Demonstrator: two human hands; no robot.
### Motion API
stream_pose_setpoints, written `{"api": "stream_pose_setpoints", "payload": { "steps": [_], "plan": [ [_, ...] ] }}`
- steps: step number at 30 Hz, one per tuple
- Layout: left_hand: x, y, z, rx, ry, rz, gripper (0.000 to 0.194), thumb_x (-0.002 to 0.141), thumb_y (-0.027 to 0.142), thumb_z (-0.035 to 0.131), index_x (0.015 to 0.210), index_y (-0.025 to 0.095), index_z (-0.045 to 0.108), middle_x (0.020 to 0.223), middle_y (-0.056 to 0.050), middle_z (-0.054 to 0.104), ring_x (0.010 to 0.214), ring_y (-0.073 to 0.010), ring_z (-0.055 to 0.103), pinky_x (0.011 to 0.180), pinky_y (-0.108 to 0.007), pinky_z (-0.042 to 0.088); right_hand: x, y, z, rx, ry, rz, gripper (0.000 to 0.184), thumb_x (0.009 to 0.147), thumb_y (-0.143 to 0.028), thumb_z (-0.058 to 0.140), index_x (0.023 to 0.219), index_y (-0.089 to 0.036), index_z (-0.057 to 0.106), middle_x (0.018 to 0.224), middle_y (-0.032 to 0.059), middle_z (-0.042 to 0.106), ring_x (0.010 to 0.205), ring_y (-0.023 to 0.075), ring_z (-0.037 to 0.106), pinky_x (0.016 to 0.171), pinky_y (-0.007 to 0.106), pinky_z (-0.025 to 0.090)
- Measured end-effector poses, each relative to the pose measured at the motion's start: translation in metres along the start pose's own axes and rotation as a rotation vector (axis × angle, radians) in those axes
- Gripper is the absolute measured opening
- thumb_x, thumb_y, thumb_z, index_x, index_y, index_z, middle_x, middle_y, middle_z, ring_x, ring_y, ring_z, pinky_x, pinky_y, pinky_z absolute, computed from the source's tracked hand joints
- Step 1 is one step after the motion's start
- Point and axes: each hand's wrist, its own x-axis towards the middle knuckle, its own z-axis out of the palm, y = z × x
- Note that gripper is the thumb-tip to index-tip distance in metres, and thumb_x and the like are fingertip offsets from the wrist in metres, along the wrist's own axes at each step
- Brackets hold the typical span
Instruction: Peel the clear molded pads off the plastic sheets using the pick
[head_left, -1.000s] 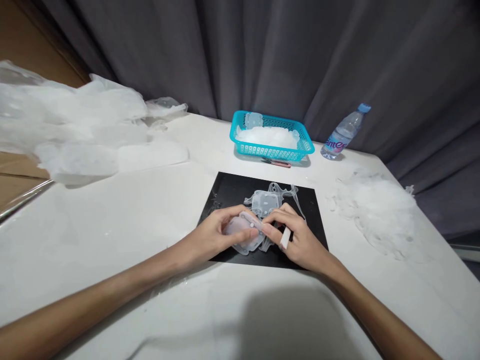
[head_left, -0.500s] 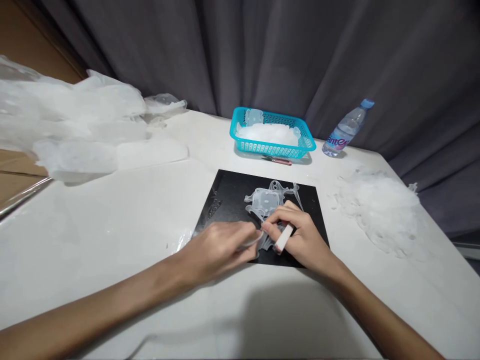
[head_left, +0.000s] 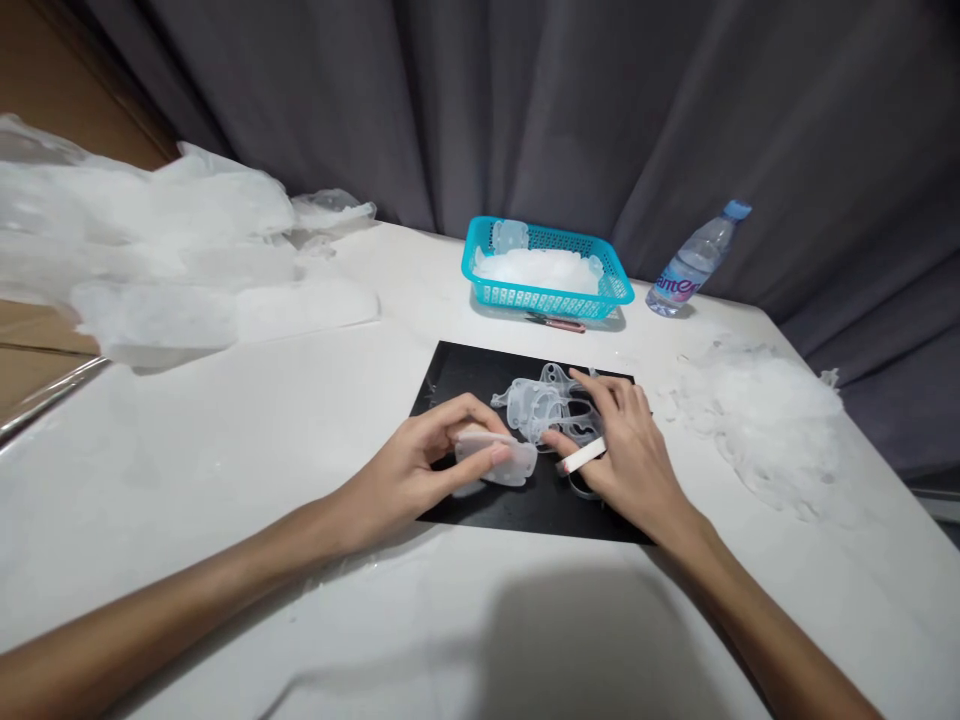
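Observation:
Between the thumb and fingers of my left hand (head_left: 416,460) is a translucent white plastic piece (head_left: 516,466) with a rounded outline, held tilted over the black mat (head_left: 517,515). My right hand (head_left: 634,455) has its fingers spread over thin, clear plastic scraps (head_left: 577,418) with looping edges, at the mat's right side. A slim white-handled tool (head_left: 583,456) is tucked in that hand by the thumb; its working end cannot be made out. Another translucent plastic piece (head_left: 521,402) lies on the mat beyond my hands.
Behind the mat stands a turquoise basket (head_left: 555,300) of white pieces, with small pink-handled snips (head_left: 564,325) before it. A water bottle (head_left: 690,265) is at the back right. Clear scraps (head_left: 772,420) are heaped on the right, and white plastic pieces (head_left: 172,230) pile up on the left.
My hands have moved apart. The left now holds the plastic piece up to the left, while the right has shifted right with its fingers spread onto the scraps.

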Motion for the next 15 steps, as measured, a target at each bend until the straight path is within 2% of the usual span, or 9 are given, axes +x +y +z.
{"api": "stream_pose_setpoints", "payload": {
  "steps": [2,5,10,15],
  "plan": [
    [0.000,-0.003,0.001,-0.032,-0.011,-0.011,0.021,0.100,0.039,0.068,0.104,0.018,0.066,0.086,-0.003,0.070,0.071,-0.0129,0.063,0.060,-0.022,0.044,-0.001,-0.003,0.006,-0.050,-0.059,-0.019,0.076,0.094,-0.058,0.067,0.157,-0.022,0.045,0.138,0.0175,0.056,0.116,0.0361,0.054,0.096,0.052,0.054],
    [-0.001,-0.003,0.003,-0.056,-0.023,-0.001,0.022,0.100,0.039,0.067,0.105,0.017,0.066,0.090,-0.005,0.071,0.072,-0.0131,0.061,0.060,-0.023,0.042,-0.001,0.000,0.012,-0.088,-0.091,-0.008,0.069,0.098,-0.052,0.063,0.157,-0.022,0.046,0.140,0.0179,0.056,0.117,0.0366,0.054,0.096,0.052,0.055],
    [-0.001,0.000,0.005,-0.086,-0.045,-0.005,0.021,0.101,0.038,0.066,0.104,0.016,0.065,0.094,-0.007,0.073,0.077,-0.0148,0.063,0.064,-0.024,0.044,0.003,0.005,0.012,-0.060,-0.105,-0.104,0.040,0.104,-0.045,0.057,0.136,-0.022,0.064,0.127,0.0150,0.063,0.111,0.0345,0.058,0.093,0.051,0.055],
    [-0.001,0.001,0.007,-0.130,-0.047,0.004,0.021,0.100,0.038,0.068,0.104,0.017,0.064,0.094,-0.009,0.075,0.084,-0.0187,0.068,0.074,-0.029,0.051,0.004,-0.005,0.012,-0.112,-0.089,-0.146,0.028,0.108,-0.037,0.049,0.117,-0.018,0.066,0.109,0.0143,0.066,0.101,0.0322,0.060,0.088,0.047,0.051]
  ]
}}
